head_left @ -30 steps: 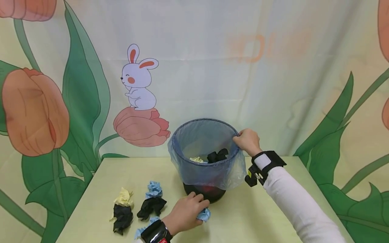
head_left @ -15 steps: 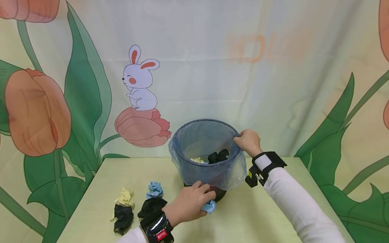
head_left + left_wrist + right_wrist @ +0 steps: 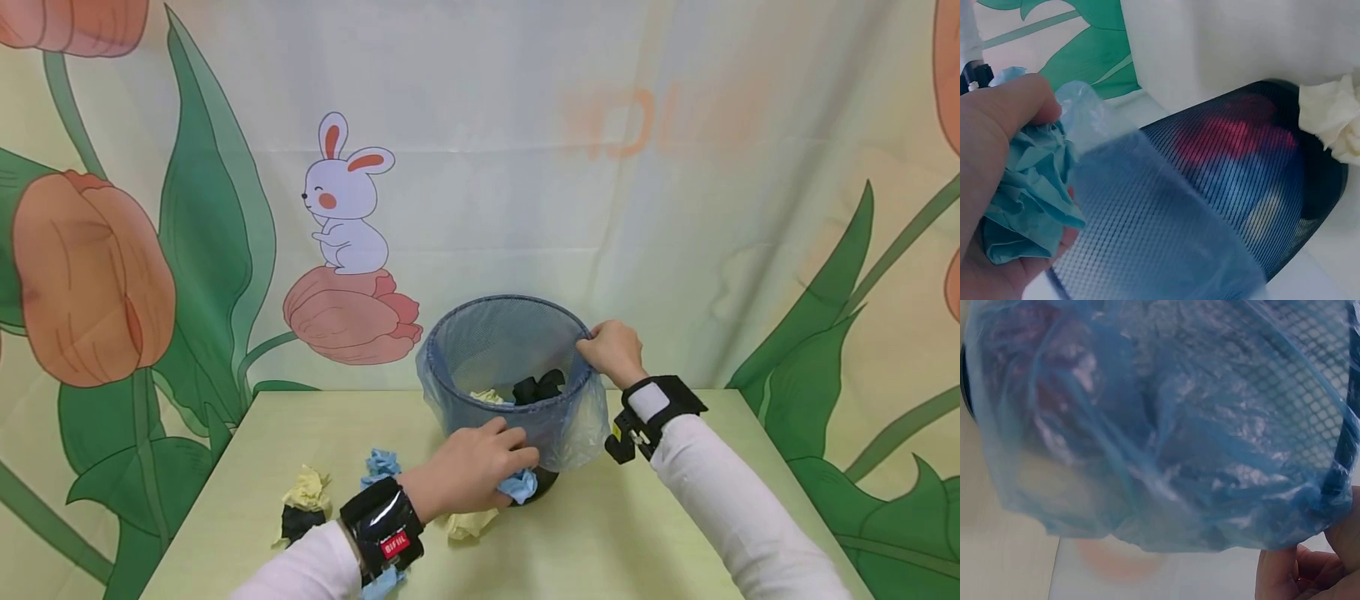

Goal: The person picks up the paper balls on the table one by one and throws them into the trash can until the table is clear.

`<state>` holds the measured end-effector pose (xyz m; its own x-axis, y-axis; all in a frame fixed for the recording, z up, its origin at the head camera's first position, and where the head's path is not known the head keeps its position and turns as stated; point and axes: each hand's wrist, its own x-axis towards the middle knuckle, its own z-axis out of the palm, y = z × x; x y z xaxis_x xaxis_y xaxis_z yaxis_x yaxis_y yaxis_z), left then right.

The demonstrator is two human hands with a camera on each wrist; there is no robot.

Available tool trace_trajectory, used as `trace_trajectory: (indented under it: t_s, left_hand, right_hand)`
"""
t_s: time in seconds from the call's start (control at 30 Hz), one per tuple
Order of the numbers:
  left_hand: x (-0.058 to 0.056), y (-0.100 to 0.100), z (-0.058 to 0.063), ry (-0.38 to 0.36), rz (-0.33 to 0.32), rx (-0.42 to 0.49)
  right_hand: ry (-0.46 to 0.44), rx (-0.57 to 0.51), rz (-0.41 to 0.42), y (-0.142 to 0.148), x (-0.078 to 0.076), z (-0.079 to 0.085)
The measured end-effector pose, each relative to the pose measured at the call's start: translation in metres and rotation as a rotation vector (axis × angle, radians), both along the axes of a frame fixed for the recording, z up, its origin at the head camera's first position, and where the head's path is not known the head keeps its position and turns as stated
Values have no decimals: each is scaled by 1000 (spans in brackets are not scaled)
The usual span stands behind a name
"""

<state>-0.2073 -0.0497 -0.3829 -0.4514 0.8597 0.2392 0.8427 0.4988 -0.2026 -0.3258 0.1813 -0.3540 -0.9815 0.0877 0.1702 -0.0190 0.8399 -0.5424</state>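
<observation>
Pale table (image 3: pixel 600 550), left grip (image 3: pixel 471 468) round crumpled blue paper (image 3: pixel 519 486), right grip (image 3: pixel 615 352) round bin rim (image 3: pixel 517 409)

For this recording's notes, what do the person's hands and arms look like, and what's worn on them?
The left hand and right hand are bare. White sleeves reach toward both wrists. The left wrist wears a glossy black band with a red label; the right, a black strap with a white patch and small black device.
</observation>
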Motion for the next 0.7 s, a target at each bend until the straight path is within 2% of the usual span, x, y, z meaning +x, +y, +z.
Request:
trace_trajectory:
  t_s: [0.13,0.3,0.57,0.7]
  left_hand:
    - [-2,-1,14,36,-12,6]
    - [-11,-5,32,40,3,49]
    - [-30,-12,50,-2,29,124]
    - [-40,-14,57,-44,63,162]
  right_hand:
    - [-3,0,4,0,1,0]
    - [4,2,25,1,3,2]
    - [-8,6,18,1,2,1]
    - [-9,14,9,0,1,2]
